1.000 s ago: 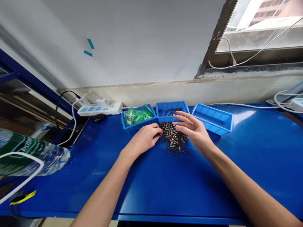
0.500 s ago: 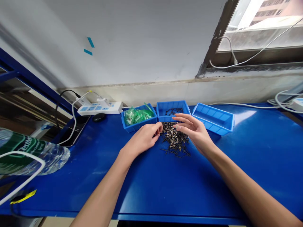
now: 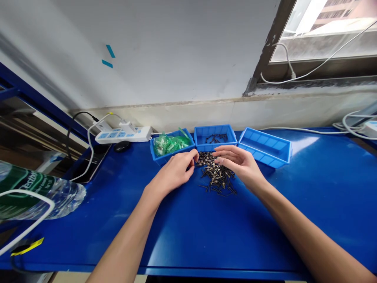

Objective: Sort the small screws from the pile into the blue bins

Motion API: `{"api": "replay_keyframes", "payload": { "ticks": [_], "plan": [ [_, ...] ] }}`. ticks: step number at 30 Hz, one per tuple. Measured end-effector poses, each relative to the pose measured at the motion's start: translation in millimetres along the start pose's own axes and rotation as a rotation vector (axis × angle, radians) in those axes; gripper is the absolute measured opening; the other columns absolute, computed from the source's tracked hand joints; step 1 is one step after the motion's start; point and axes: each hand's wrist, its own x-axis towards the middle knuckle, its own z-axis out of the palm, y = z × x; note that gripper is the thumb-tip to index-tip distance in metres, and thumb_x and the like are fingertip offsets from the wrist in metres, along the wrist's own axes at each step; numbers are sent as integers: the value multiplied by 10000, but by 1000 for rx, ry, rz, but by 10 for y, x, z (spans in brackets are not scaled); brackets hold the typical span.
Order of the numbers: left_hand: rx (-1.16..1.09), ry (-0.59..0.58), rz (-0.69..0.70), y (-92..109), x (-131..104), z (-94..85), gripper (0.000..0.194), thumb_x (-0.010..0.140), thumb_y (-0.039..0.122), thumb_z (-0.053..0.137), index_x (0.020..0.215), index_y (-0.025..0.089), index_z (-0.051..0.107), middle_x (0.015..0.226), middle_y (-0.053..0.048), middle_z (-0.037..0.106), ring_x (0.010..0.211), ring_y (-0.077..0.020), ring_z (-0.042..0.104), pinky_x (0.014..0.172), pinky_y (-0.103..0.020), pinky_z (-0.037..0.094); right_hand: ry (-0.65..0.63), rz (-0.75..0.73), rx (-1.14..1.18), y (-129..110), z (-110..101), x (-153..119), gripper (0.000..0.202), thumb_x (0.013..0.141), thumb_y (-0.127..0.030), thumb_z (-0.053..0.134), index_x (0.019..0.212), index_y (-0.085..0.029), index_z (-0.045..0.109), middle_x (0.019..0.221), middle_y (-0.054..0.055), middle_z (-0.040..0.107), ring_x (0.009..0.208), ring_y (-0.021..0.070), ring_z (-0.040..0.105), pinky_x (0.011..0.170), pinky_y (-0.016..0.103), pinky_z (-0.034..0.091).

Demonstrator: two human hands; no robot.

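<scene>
A pile of dark and metallic screws lies on the blue table between my hands. At its upper left edge is my left hand, fingers bent downward and thumb held apart; nothing shows in its grasp, though the fingertips are partly hidden. My right hand reaches over the pile's right side, open, with fingers stretched left and the thumb below them. Behind the pile stands a blue bin with several dark screws in it.
Left of that bin, another blue bin holds green plastic bags. A third blue bin stands angled at right. A power strip, a black mouse-like object and a large water bottle are at left.
My left hand has shifted slightly left, its thumb and fingers a little farther apart. My right hand's fingers have dipped slightly toward the screws. The view has moved a little.
</scene>
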Motion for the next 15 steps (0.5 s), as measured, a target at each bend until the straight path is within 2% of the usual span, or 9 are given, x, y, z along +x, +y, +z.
{"api": "replay_keyframes", "payload": {
  "ticks": [5, 8, 12, 15],
  "plan": [
    [-316, 162, 49, 107, -9, -10, 172, 837, 113, 590, 935, 221, 498, 824, 20, 675, 746, -136, 675, 768, -287, 565, -55, -109, -182, 5, 41, -35, 239, 803, -322, 751, 1013, -212, 786, 997, 71, 800, 888, 236, 756, 870, 411, 631],
    [-409, 211, 46, 174, -12, 4, 203, 823, 144, 634, 933, 226, 485, 810, 27, 676, 729, -130, 674, 753, -279, 582, -131, -76, -182, -17, 52, -58, 203, 808, -326, 756, 957, -199, 809, 939, 64, 807, 857, 242, 767, 835, 398, 649],
    [-453, 228, 69, 184, -17, 7, 221, 815, 143, 670, 937, 223, 504, 802, 39, 658, 714, -122, 669, 726, -259, 584, -162, 40, -72, -26, 47, -58, 234, 771, -366, 807, 925, -191, 815, 897, 62, 811, 842, 259, 783, 811, 401, 662],
    [-358, 141, 78, 126, -17, -8, 166, 832, 159, 704, 923, 203, 572, 836, 15, 680, 759, -145, 676, 747, -279, 579, -124, 70, -42, -12, 27, -34, 257, 740, -392, 843, 900, -193, 819, 870, 73, 809, 848, 274, 783, 831, 433, 657]
  ]
}}
